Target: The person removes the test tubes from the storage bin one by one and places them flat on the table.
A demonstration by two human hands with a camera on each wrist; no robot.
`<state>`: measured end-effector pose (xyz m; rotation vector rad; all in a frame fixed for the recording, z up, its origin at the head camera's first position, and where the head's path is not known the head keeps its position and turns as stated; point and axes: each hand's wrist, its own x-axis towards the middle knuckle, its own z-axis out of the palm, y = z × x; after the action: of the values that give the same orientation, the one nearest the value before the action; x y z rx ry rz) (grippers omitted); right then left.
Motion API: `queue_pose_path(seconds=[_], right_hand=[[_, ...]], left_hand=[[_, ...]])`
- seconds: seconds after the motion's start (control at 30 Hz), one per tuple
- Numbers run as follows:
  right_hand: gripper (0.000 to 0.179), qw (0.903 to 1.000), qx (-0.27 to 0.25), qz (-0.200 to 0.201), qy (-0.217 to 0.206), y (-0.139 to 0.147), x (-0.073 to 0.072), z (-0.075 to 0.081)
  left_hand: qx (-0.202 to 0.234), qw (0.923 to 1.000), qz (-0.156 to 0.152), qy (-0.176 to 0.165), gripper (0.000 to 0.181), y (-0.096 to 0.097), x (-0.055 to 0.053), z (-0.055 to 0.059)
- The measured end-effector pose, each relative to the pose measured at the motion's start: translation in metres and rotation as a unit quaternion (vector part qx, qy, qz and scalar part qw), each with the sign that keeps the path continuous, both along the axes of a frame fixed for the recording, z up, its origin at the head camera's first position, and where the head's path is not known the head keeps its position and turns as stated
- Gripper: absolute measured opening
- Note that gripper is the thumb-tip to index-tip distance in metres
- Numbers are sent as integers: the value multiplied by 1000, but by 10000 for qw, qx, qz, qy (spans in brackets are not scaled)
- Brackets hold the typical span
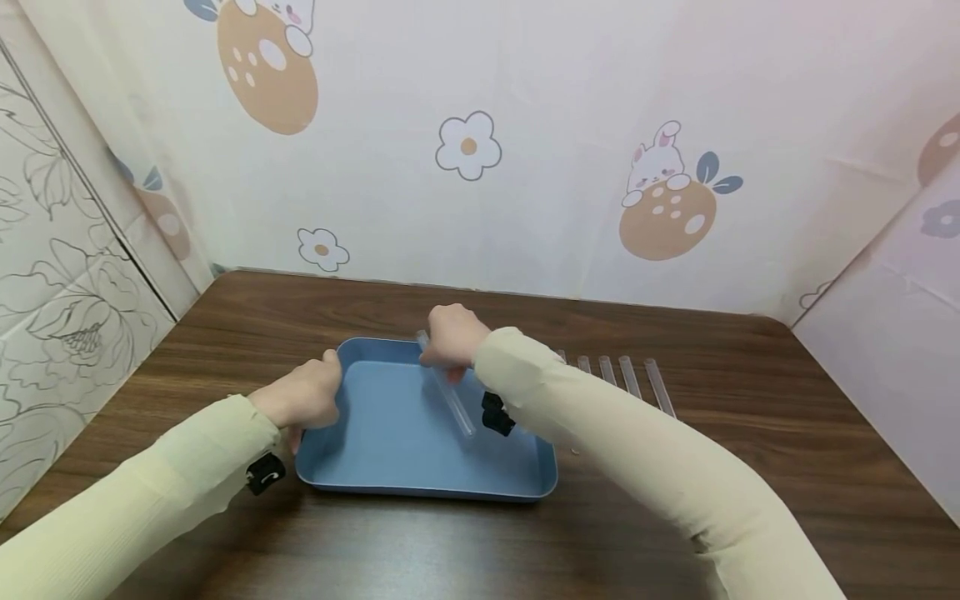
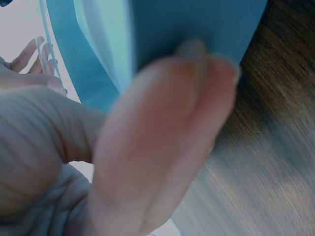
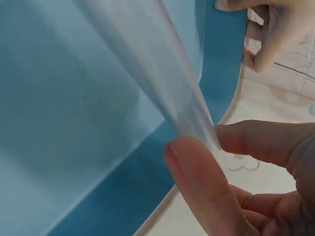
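A blue rectangular tray (image 1: 390, 425) lies on the wooden table. My left hand (image 1: 311, 396) grips its left wall; in the left wrist view the fingertips (image 2: 162, 113) press against the outer side while the thumb's end is hidden. Over the tray's far rim, my right hand (image 1: 453, 337) pinches a clear plastic tube (image 1: 453, 404) near its upper end, between thumb and index finger. The tube (image 3: 162, 73) slants down across the inside of the tray. Whether its lower end touches the tray floor I cannot tell.
Several more clear tubes (image 1: 660, 387) lie in a row on the table (image 1: 750, 417) right of the tray, partly hidden by my right sleeve (image 1: 600, 425). A patterned curtain (image 1: 555, 208) hangs behind the table's back edge. A small pale bit (image 1: 575, 452) lies near the tray.
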<state>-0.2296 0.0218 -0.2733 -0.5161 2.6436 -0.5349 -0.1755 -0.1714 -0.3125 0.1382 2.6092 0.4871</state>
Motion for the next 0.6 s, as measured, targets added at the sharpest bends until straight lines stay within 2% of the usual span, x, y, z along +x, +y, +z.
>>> queue_pose_path(seconds=[0.33,0.6], right_hand=[[32,9998,49,-107,150,27,-4,16],[42,9997,60,-181,125,46,-6,22]], left_hand=[[-107,9999,-12,-37,79,0,1,-1],[-148,9999,49,-70,78,2,-2,-1]])
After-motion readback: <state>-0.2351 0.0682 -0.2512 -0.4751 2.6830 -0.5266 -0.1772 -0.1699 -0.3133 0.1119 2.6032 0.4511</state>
